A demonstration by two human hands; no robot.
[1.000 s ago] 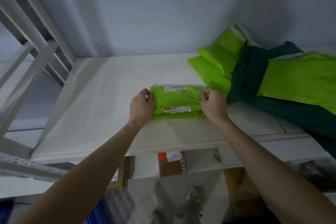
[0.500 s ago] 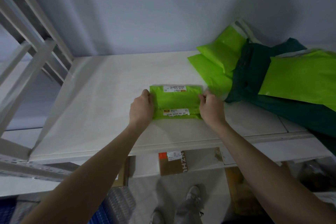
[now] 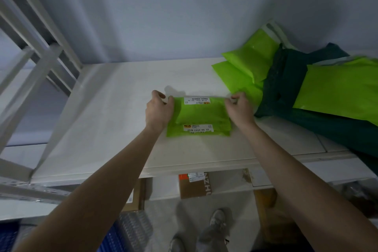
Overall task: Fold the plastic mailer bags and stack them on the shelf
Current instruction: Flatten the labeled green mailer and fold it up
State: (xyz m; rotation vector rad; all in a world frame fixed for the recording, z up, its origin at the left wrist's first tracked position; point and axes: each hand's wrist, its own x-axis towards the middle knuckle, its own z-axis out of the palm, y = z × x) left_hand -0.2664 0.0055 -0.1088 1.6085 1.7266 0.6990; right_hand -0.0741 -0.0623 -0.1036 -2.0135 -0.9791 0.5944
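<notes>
Here both hands, left (image 3: 158,111) and right (image 3: 240,109), pinch the glossy rectangular folded mailer (image 3: 199,116) with curled fingers

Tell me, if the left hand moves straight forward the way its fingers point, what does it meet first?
Probably nothing close: ahead of the left hand lies only bare shelf, then the back wall. The folded bag stays beside it. Depth is hard to judge.

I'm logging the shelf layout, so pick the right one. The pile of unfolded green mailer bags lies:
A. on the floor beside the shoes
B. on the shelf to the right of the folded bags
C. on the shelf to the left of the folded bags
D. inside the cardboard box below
B: the unfolded green mailer bags lie on the shelf to the right of the folded bags, which sit between both hands.
</notes>
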